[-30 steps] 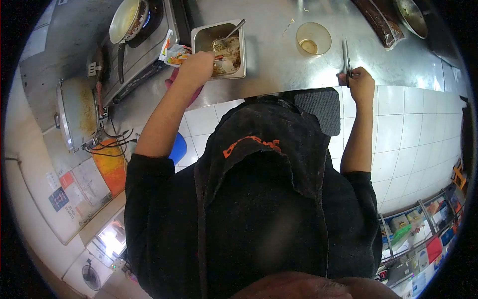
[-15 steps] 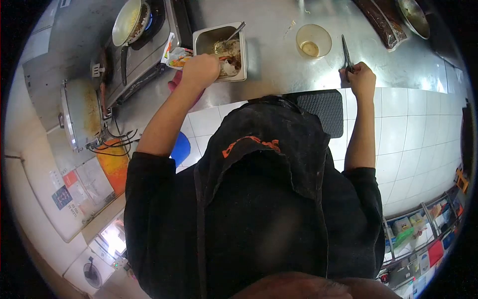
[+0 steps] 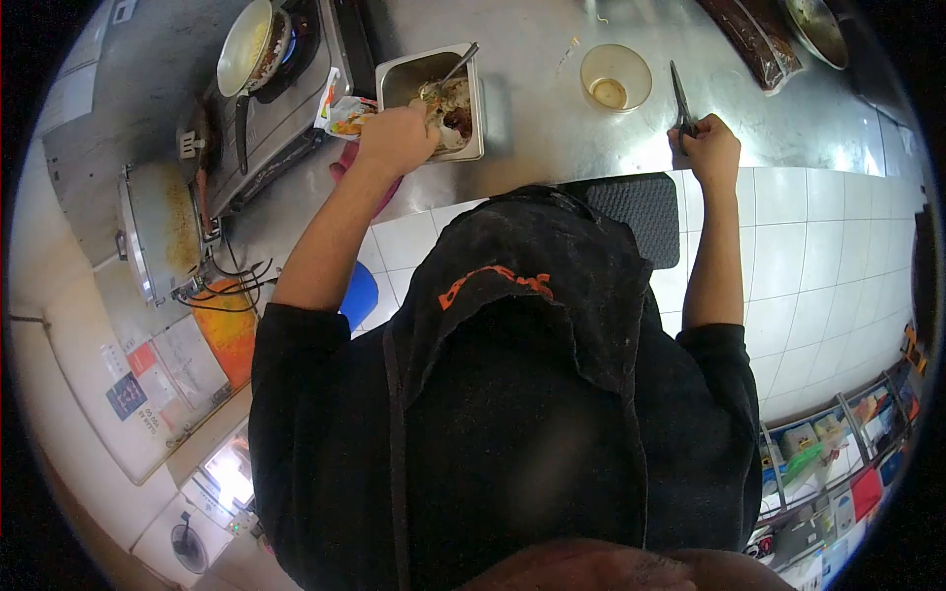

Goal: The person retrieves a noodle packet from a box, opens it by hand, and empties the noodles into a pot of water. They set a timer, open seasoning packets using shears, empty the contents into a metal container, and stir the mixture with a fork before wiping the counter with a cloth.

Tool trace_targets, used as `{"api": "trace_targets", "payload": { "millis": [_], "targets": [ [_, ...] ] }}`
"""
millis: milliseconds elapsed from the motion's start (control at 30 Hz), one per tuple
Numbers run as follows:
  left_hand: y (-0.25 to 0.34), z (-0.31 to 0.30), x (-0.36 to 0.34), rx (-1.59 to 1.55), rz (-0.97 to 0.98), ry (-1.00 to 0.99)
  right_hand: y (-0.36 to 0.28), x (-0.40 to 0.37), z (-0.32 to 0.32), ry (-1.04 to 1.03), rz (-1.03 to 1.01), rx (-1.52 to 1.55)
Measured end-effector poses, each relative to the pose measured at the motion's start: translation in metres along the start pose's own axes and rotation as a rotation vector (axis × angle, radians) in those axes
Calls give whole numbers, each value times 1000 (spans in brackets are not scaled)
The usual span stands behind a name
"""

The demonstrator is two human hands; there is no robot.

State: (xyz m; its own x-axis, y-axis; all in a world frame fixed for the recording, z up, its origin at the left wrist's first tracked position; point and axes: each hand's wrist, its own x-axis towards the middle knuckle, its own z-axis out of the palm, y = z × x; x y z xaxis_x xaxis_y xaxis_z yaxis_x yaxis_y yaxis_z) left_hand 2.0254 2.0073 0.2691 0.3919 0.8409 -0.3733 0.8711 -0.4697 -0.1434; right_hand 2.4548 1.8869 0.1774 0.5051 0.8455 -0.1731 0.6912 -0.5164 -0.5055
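Note:
My left hand (image 3: 398, 138) is closed over the near left part of a rectangular steel container (image 3: 479, 118); what its fingers hold is hidden. Inside the container, a pale mixture with dark brown patches surrounds a metal spoon (image 3: 461, 61) leaning on the far rim. Against the left side of that hand, a torn white and orange packet (image 3: 350, 116) shows. Scissors (image 3: 680, 94) sit in my right hand (image 3: 714, 148), blades pointing away from me, at the counter's front edge. Between the hands stands a clear round tub (image 3: 617, 79) with a little brownish content.
A pan (image 3: 243, 54) sits at a lit gas stove (image 3: 281, 128) on the left, its handle towards me. A pinkish-red cloth (image 3: 386, 197) hangs by the counter edge below my left hand. At the far right lie a dark brown bag (image 3: 754, 44) and a metal bowl (image 3: 816, 30).
My left hand has moved slightly right, further over the container. My right hand still holds the scissors in nearly the same place. The whole view has shifted slightly.

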Motion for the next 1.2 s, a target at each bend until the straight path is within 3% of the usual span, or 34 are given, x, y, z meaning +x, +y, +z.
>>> {"api": "trace_targets", "payload": {
  "millis": [667,767,967,1200],
  "targets": [
    [-3,9,3,-96,159,205,5,2,2,2,-15,-6],
    [2,-2,2,-31,105,80,4,2,1,-9,-13,7],
    [-10,9,1,-186,106,200,8,4,4,-4,1,26],
    [-16,14,2,-283,97,154,7,3,4,5,-11,38]
  ]
}}
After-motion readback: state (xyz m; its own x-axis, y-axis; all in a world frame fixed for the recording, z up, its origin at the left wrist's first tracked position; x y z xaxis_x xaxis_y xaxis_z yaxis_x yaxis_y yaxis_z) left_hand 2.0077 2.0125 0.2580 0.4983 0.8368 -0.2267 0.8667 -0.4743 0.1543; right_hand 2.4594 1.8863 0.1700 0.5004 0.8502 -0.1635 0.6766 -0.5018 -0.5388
